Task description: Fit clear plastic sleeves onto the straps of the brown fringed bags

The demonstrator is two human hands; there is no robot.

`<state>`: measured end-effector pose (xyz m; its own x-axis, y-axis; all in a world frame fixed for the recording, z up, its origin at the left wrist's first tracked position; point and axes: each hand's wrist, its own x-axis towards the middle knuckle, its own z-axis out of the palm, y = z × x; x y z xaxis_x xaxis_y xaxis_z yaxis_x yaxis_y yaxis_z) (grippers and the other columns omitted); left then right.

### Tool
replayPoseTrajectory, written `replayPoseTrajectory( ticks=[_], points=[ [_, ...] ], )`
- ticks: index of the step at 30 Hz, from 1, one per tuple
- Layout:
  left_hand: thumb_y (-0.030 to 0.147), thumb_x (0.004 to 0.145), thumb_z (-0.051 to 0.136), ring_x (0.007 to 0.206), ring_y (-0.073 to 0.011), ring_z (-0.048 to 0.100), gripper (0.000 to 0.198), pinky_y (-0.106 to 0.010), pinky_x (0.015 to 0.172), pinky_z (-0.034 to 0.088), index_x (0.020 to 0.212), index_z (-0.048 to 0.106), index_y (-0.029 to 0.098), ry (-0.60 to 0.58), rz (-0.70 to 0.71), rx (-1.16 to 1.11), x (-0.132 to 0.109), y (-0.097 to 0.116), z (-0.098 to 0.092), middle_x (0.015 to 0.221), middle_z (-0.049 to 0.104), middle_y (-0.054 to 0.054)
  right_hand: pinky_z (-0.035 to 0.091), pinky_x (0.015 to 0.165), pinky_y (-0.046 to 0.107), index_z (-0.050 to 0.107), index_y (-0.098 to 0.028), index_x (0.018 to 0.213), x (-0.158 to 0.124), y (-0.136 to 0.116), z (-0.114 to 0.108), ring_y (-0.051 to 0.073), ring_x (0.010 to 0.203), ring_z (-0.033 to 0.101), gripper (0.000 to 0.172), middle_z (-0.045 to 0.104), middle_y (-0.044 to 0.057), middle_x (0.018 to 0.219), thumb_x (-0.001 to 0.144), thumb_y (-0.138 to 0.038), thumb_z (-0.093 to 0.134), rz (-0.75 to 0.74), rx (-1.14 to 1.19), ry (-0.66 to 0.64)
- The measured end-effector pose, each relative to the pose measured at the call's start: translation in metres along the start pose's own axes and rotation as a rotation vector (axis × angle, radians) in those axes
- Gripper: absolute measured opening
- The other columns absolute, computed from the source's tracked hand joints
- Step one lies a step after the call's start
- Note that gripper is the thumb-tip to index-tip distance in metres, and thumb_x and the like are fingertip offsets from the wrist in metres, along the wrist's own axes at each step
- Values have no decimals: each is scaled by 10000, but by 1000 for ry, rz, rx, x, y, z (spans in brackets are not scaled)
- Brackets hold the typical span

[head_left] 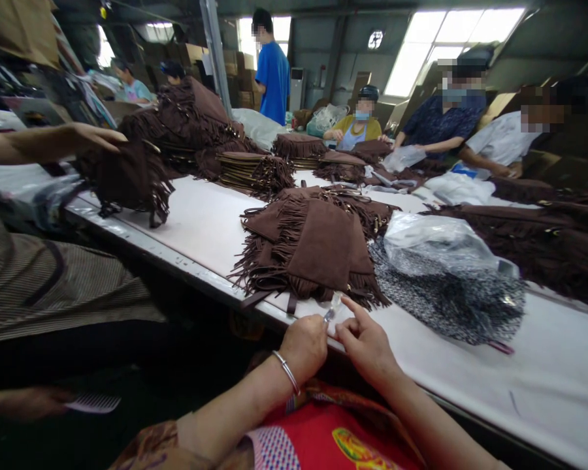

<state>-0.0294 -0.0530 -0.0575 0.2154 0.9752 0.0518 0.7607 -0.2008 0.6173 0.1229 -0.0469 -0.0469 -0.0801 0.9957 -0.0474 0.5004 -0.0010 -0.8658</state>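
Note:
At the table's front edge, my left hand [304, 349], with a silver bangle at the wrist, is closed around a small metal tool [329, 315]. A small clear piece [336, 300] shows at the tool's tip. My right hand [367, 339] is beside it, its index finger stretched toward the clear piece and its thumb near the tool; it holds nothing that I can make out. Just beyond both hands lies a pile of brown fringed bags [321, 245]. Right of the pile is a black-and-white speckled item [451, 297] partly under clear plastic [431, 241].
At the left, a person's hand [95, 138] holds a brown fringed bag [127, 176]; their other hand holds a comb [95, 402]. Stacked bags [245, 171] stand farther back on the white table [196, 222]. More bags [543, 245] lie at the right. Several people work beyond.

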Motion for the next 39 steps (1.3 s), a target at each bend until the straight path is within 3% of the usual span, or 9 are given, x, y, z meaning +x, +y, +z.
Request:
replayPoseTrajectory(
  ticks=[3, 7, 13, 17, 21, 24, 29, 35, 39],
  points=[
    [278, 911, 384, 624, -169, 572, 287, -284, 619, 428, 705, 554, 172, -27, -109, -204, 2, 9, -5, 662, 610, -62, 428, 619, 277, 510, -168, 1205, -3, 1, 1, 158, 570, 571, 451, 608, -60, 584, 782, -320, 543, 54, -5, 60],
    [306, 887, 381, 416, -107, 461, 270, -228, 457, 403, 679, 503, 186, -209, -388, -695, 3, 17, -6, 496, 496, 31, 406, 534, 266, 536, -186, 934, -4, -1, 3, 165, 530, 580, 266, 634, -32, 563, 727, -346, 585, 208, 56, 110],
    [367, 838, 487, 420, -66, 443, 232, -192, 430, 395, 748, 528, 157, -250, -477, -1060, 3, 15, -4, 577, 539, 30, 334, 443, 230, 631, -162, 784, 2, -3, -4, 104, 448, 479, 266, 631, -3, 571, 704, -415, 632, 343, 407, -140],
    [407, 803, 582, 438, -56, 464, 273, -184, 447, 381, 812, 551, 136, -310, -521, -1272, 3, 12, -7, 620, 563, 17, 361, 484, 232, 642, -157, 707, 5, -3, -8, 105, 486, 500, 280, 630, 0, 586, 721, -437, 636, 325, 523, -252],
    [405, 846, 557, 426, -51, 427, 257, -187, 450, 377, 851, 551, 148, -456, -648, -1444, 3, 8, -10, 615, 529, 32, 429, 638, 259, 683, -157, 732, 7, 2, -6, 140, 640, 564, 249, 660, 5, 682, 765, -394, 612, 157, 436, -142],
    [374, 907, 472, 396, -34, 301, 244, -170, 447, 322, 804, 528, 160, -621, -729, -1600, 1, 7, -12, 558, 368, 80, 434, 719, 269, 696, -166, 747, 10, 3, -5, 162, 732, 580, 245, 667, 7, 731, 791, -385, 595, 51, 341, -82],
    [363, 940, 386, 437, -53, 107, 292, -178, 471, 227, 766, 522, 172, -643, -652, -1708, 1, 10, -15, 592, 133, 90, 429, 637, 259, 665, -161, 735, 14, -3, -3, 146, 644, 560, 283, 644, -3, 671, 754, -444, 664, 144, 457, -73],
    [293, 888, 428, 449, -57, -31, 219, -202, 445, 117, 692, 438, 194, -655, -575, -1782, -1, 18, -11, 562, 65, 100, 376, 527, 218, 630, -151, 702, 17, 0, 9, 95, 524, 486, 380, 584, -23, 595, 654, -500, 772, 308, 970, -301],
    [271, 869, 458, 423, -41, -49, 190, -191, 426, 99, 699, 415, 197, -651, -530, -1857, -1, 21, -6, 529, 61, 113, 373, 517, 200, 617, -146, 646, 23, 3, 12, 71, 498, 452, 348, 553, -34, 569, 618, -427, 821, 305, 1143, -332]
  ],
)
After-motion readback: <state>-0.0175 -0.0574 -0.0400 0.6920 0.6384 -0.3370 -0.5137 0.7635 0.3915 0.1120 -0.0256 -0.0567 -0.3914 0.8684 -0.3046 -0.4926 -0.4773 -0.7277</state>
